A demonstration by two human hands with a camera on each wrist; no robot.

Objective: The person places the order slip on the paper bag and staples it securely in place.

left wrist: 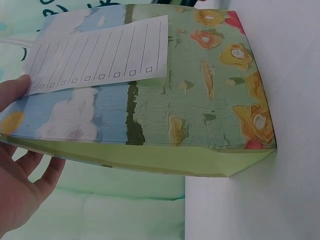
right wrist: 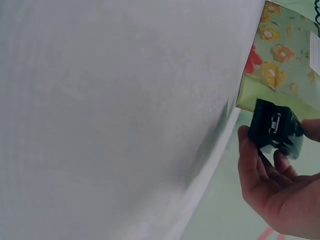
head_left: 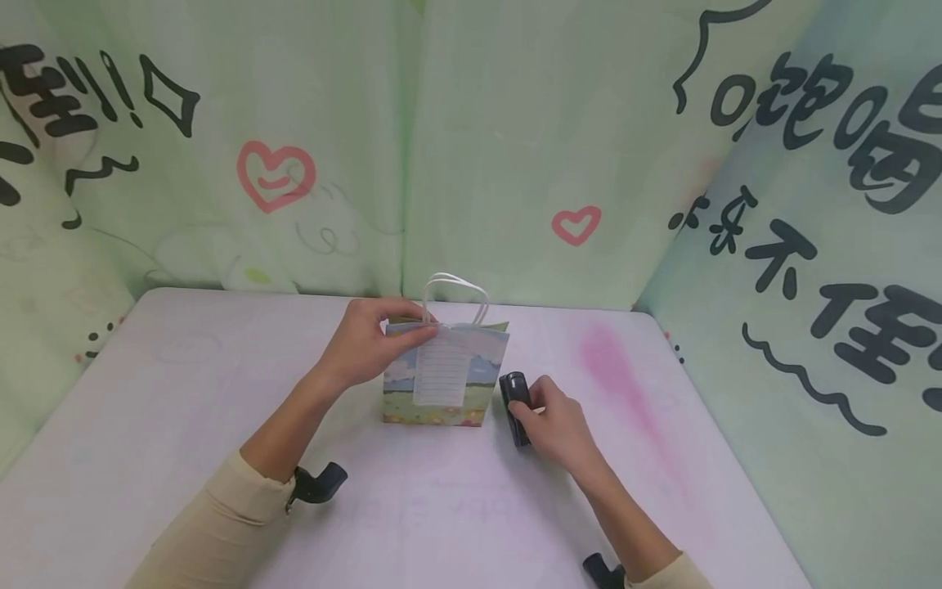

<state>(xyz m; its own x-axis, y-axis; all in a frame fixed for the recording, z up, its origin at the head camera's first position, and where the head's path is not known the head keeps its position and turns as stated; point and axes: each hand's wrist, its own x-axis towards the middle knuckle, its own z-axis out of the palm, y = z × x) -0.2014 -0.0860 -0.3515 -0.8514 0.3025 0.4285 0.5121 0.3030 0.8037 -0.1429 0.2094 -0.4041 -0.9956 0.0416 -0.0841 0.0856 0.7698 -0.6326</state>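
A small paper gift bag [head_left: 400,397] with a painted landscape of sky, grass and flowers stands on the table, its white handles [head_left: 455,281] upright. Against its front lies a lined white paper slip [head_left: 441,376], with a row of small checkboxes visible in the left wrist view [left wrist: 107,57]. My left hand [head_left: 371,343] pinches the bag's top edge and the slip, thumb in front and fingers behind. Just right of the bag, my right hand [head_left: 555,421] holds a black stapler [head_left: 518,401] between thumb and fingers. The right wrist view shows the stapler [right wrist: 275,129] end-on.
The white table [head_left: 412,515] has a pink stain [head_left: 611,360] at the right. Pale green curtains [head_left: 478,147] with hearts and black lettering hang behind it and at both sides. A black wrist mount [head_left: 320,483] sticks out from the left sleeve.
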